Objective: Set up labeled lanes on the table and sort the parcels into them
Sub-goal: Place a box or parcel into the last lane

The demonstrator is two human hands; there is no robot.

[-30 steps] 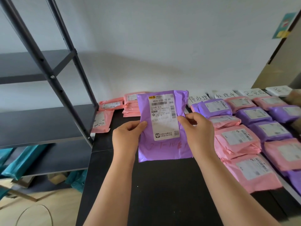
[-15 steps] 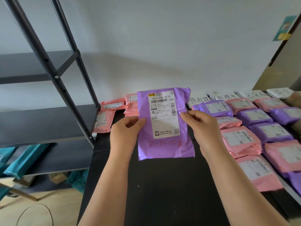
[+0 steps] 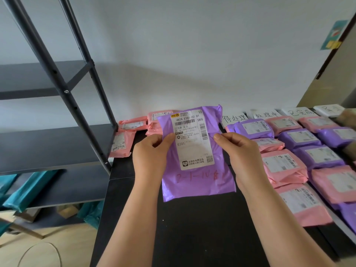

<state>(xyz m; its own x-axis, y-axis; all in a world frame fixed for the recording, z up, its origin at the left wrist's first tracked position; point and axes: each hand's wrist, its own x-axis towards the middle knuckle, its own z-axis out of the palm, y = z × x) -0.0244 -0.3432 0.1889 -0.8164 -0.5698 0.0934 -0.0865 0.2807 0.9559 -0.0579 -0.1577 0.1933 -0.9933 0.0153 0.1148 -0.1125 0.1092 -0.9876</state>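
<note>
1. Already carried sorted parcels (image 3: 283, 166) beneath lane labels (image 3: 234, 118) on the black table (image 3: 192, 237).
2. Kept the purple parcel (image 3: 198, 184) upright above its middle, barely nearer.
3. Pinched its sides with left hand (image 3: 152, 153) and right hand (image 3: 240, 151); lane likely unchosen.

Both forearms (image 3: 134, 224) bare, angled up and inward toward the parcel (image 3: 196, 184). L hand (image 3: 152, 153) grips the parcel's left edge at mid-height, thumb flat on the front, fingers curled round behind. R hand (image 3: 238, 153) holds the right edge at the same height, thumb tip on the front, other fingers behind. Wrists roughly straight, hands level w/ each other.
</note>
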